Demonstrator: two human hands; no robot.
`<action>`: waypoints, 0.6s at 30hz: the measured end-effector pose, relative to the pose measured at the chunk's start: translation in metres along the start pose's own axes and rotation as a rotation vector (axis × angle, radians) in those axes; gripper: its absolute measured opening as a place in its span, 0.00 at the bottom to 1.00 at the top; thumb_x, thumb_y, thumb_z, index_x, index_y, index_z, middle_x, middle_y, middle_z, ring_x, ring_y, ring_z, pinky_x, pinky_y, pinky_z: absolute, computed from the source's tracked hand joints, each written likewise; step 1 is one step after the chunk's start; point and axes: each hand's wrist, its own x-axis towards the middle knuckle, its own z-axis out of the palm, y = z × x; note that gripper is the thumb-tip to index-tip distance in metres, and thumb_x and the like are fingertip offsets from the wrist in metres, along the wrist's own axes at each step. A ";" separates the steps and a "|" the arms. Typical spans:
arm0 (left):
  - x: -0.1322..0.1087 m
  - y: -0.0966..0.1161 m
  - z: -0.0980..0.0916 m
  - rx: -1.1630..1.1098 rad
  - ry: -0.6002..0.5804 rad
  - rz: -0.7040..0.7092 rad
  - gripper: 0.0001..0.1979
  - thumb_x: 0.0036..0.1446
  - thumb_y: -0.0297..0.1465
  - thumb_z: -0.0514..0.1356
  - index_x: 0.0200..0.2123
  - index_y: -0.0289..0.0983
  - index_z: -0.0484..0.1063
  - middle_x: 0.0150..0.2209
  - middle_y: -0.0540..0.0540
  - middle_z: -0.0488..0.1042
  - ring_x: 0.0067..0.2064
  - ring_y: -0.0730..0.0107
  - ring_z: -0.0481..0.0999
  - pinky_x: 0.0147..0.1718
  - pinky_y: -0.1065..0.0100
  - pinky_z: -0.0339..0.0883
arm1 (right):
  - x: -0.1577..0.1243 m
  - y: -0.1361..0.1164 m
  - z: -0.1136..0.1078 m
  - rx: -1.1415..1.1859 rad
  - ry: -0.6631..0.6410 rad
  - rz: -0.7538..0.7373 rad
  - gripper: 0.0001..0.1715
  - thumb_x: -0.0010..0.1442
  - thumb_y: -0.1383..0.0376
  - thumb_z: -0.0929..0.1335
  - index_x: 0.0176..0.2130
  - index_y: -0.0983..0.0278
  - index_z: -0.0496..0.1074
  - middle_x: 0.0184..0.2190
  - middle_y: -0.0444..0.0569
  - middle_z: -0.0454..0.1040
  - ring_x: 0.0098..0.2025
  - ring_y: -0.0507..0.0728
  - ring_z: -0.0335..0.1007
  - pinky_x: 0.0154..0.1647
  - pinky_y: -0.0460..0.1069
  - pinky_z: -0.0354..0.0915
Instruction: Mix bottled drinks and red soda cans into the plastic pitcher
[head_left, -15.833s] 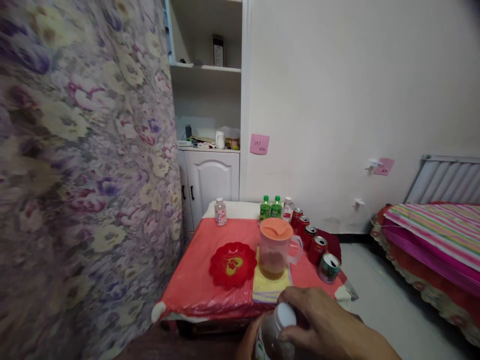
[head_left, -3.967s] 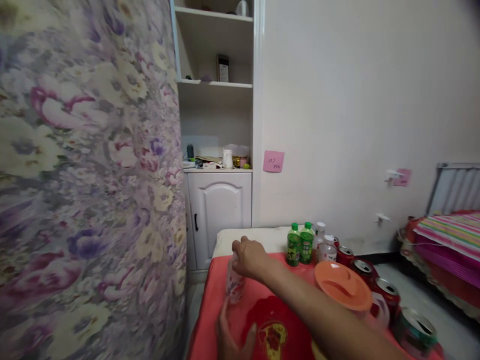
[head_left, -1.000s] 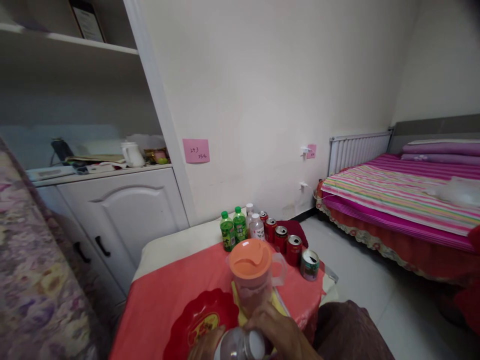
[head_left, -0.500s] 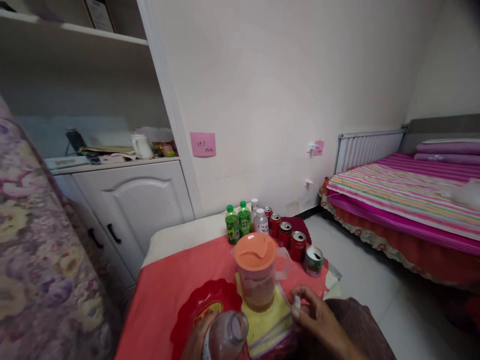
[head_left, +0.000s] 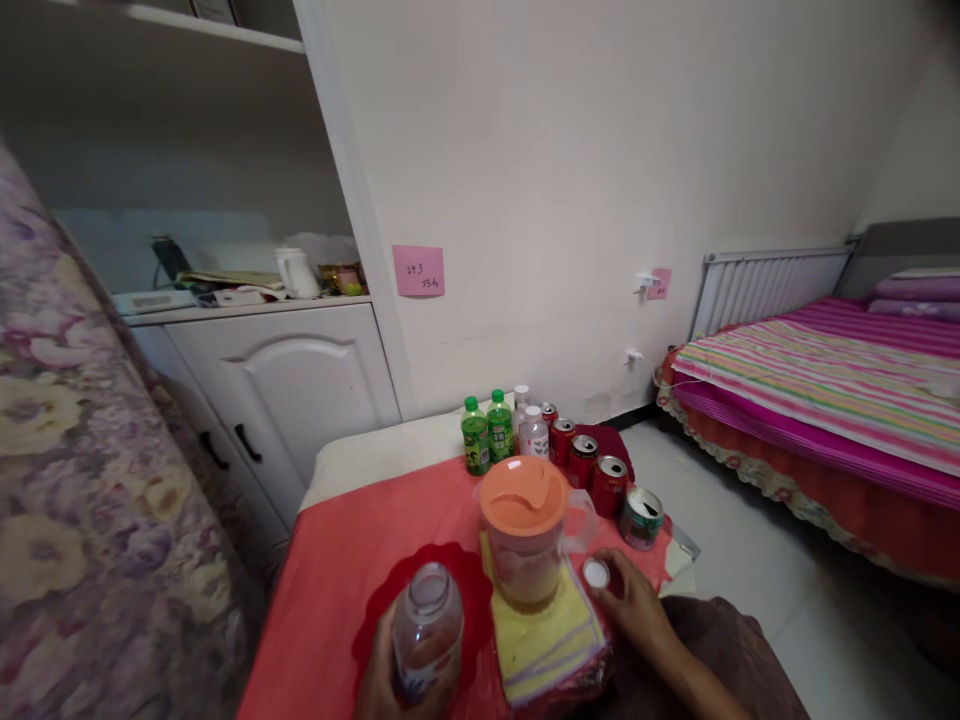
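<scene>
My left hand (head_left: 381,672) is wrapped round a clear plastic bottle (head_left: 429,628) that has no cap on its mouth. The bottle is over a red scalloped plate (head_left: 474,610). Between thumb and fingers, my right hand (head_left: 631,598) pinches a white bottle cap (head_left: 596,573). A clear pitcher (head_left: 525,560) with an orange lid (head_left: 523,498) stands between my hands on a yellow cloth (head_left: 544,650). Some liquid shows in the pitcher's lower part.
Behind the pitcher stand two green bottles (head_left: 475,440), two white-capped clear bottles (head_left: 535,435) and several red cans (head_left: 609,486). A green can (head_left: 642,518) is near the table's right edge. A floral curtain (head_left: 97,480) hangs at left; a bed (head_left: 817,390) is at right.
The bottle has come more upright and shifted left over the plate. My right hand has turned so the cap's round face shows. The view has tilted slightly.
</scene>
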 end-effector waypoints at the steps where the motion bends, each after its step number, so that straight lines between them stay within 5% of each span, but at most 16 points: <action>1: 0.002 -0.003 0.000 -0.015 -0.007 -0.014 0.40 0.43 0.54 0.67 0.55 0.36 0.67 0.49 0.36 0.81 0.51 0.44 0.81 0.48 0.52 0.78 | -0.001 0.003 0.002 -0.024 0.003 -0.004 0.21 0.49 0.63 0.69 0.45 0.63 0.76 0.45 0.54 0.81 0.49 0.67 0.76 0.55 0.61 0.69; 6: 0.009 -0.012 0.001 -0.072 -0.065 -0.061 0.39 0.42 0.51 0.70 0.53 0.38 0.67 0.46 0.39 0.81 0.48 0.47 0.83 0.46 0.55 0.79 | -0.004 0.012 0.007 -0.108 0.010 -0.033 0.24 0.51 0.64 0.69 0.49 0.63 0.78 0.48 0.57 0.81 0.53 0.69 0.74 0.58 0.63 0.66; 12: 0.008 0.001 0.009 -0.076 0.022 -0.092 0.44 0.40 0.56 0.68 0.56 0.38 0.66 0.48 0.38 0.81 0.49 0.46 0.82 0.46 0.54 0.79 | -0.004 0.019 0.006 -0.143 -0.008 -0.055 0.26 0.50 0.64 0.70 0.50 0.62 0.78 0.50 0.57 0.80 0.54 0.68 0.74 0.59 0.63 0.67; 18: 0.017 0.016 0.008 -0.183 0.076 -0.131 0.40 0.38 0.53 0.70 0.52 0.39 0.69 0.38 0.44 0.83 0.38 0.53 0.84 0.36 0.60 0.81 | -0.004 0.030 -0.004 -0.102 -0.062 -0.092 0.29 0.52 0.63 0.69 0.54 0.63 0.76 0.54 0.58 0.78 0.60 0.67 0.71 0.64 0.62 0.65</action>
